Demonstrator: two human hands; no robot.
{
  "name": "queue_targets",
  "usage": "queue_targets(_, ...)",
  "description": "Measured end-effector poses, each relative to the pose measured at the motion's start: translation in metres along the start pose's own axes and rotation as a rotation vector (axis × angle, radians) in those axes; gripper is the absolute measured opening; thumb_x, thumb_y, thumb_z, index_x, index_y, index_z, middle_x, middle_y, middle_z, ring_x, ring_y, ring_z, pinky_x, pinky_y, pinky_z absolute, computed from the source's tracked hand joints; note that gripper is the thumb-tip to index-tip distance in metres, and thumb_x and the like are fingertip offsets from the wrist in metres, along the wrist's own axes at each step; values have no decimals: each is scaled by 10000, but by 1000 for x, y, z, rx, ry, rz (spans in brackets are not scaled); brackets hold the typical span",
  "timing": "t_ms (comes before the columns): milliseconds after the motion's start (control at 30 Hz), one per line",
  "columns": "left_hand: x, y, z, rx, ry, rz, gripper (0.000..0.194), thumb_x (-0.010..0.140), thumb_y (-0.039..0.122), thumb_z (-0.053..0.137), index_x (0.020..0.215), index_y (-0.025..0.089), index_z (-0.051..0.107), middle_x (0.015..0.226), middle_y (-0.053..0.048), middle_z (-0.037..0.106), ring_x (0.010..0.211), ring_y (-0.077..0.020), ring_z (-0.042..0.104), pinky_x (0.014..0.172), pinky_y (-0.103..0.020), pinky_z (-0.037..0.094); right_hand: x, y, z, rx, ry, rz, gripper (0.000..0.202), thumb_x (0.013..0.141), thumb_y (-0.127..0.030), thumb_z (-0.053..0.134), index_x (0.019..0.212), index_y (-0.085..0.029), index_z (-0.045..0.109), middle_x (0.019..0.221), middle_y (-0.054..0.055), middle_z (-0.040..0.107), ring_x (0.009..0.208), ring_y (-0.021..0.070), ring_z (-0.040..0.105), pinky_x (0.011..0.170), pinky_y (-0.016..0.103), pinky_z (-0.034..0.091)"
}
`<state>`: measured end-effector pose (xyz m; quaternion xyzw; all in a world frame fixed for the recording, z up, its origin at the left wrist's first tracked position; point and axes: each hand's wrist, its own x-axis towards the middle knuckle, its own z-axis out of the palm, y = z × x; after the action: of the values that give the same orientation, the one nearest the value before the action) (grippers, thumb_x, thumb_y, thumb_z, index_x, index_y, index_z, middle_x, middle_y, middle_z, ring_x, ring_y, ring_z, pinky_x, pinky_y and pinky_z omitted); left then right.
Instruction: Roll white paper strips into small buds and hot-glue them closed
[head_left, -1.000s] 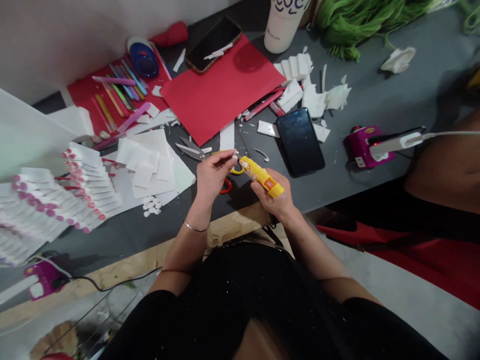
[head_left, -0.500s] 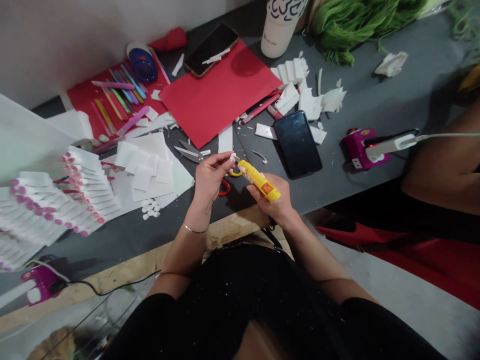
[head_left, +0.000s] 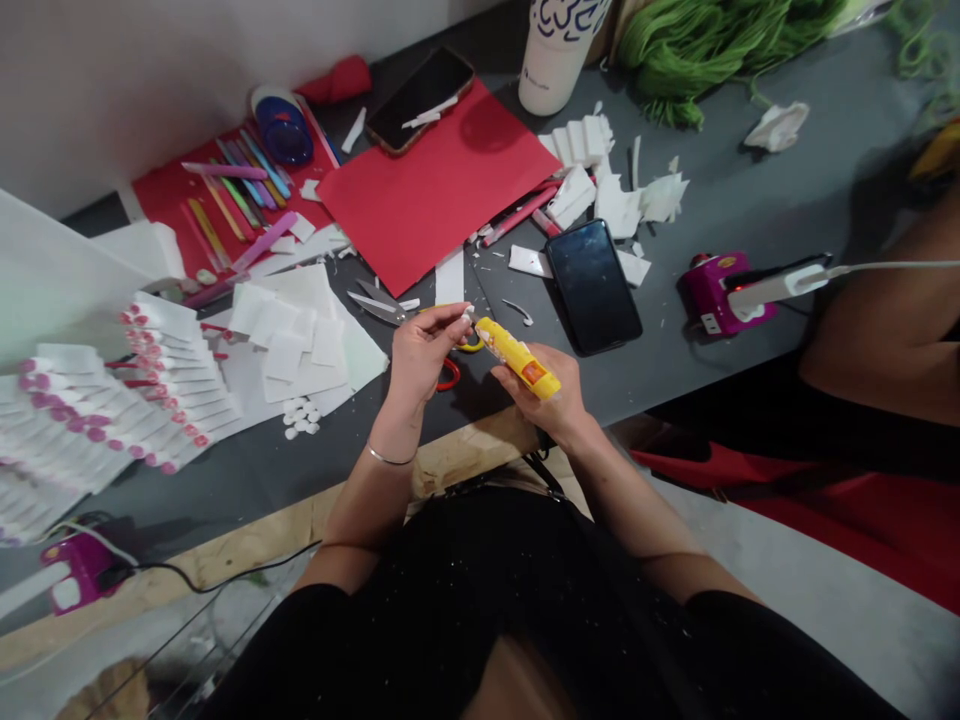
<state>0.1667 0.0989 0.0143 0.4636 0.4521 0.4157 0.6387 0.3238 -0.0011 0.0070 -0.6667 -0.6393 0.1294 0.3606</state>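
Note:
My left hand [head_left: 427,345] pinches a small white piece [head_left: 469,312] between thumb and fingertips. In my right hand [head_left: 551,385] is a yellow glue gun [head_left: 517,355], its narrow tip pointing at the white piece, at or very near it. Whether they touch is too small to tell. Under and beside my left hand lie scissors [head_left: 377,303] with red and yellow handles, partly hidden. Several small white pellets [head_left: 301,417] sit on the table to the left, by a stack of white paper squares [head_left: 289,335].
Rows of white paper pieces with pink ends [head_left: 172,375] cover the left. A red sheet [head_left: 442,180], a black phone [head_left: 595,287] and a white tumbler [head_left: 555,65] stand or lie beyond my hands. At right are a purple power adapter [head_left: 724,290] and another person's arm [head_left: 885,320].
Both hands stay almost in place. The glue gun's tip has shifted very slightly by the white piece; the whole view has moved a little.

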Motion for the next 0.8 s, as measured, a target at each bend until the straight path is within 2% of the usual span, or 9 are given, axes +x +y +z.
queue_targets(333, -2, 1, 0, -11, 11, -20, 274, 722, 344, 846, 949, 196, 811, 794, -29, 761, 699, -111, 682, 720, -253, 591, 0, -1, 2, 49, 28, 8, 547, 953, -657, 543, 660, -195, 537, 594, 8, 516, 557, 115, 425, 575, 274, 288)
queue_targets(500, -1, 2, -2, -33, 35, -25, 309, 680, 366, 869, 929, 192, 813, 837, -41, 777, 700, -112, 688, 720, -255, 597, 5, -6, -4, 91, 42, 26, 587, 976, -671, 477, 641, -195, 554, 568, 8, 500, 521, 111, 394, 550, 274, 271)
queue_targets(633, 1, 1, -3, -35, 36, -28, 358, 666, 382, 884, 950, 180, 806, 834, -44, 775, 694, -113, 691, 721, -260, 601, 8, -9, -7, 166, 6, 25, 608, 985, -692, 431, 663, -198, 580, 568, 6, 499, 512, 108, 387, 537, 264, 287)
queue_targets(800, -1, 1, -2, -41, 19, -17, 363, 662, 412, 897, 942, 197, 813, 855, -41, 783, 687, -108, 693, 721, -254, 607, 7, -8, -4, 165, 1, 66, 643, 959, -733, 433, 616, -197, 527, 557, 6, 484, 517, 107, 379, 539, 265, 290)
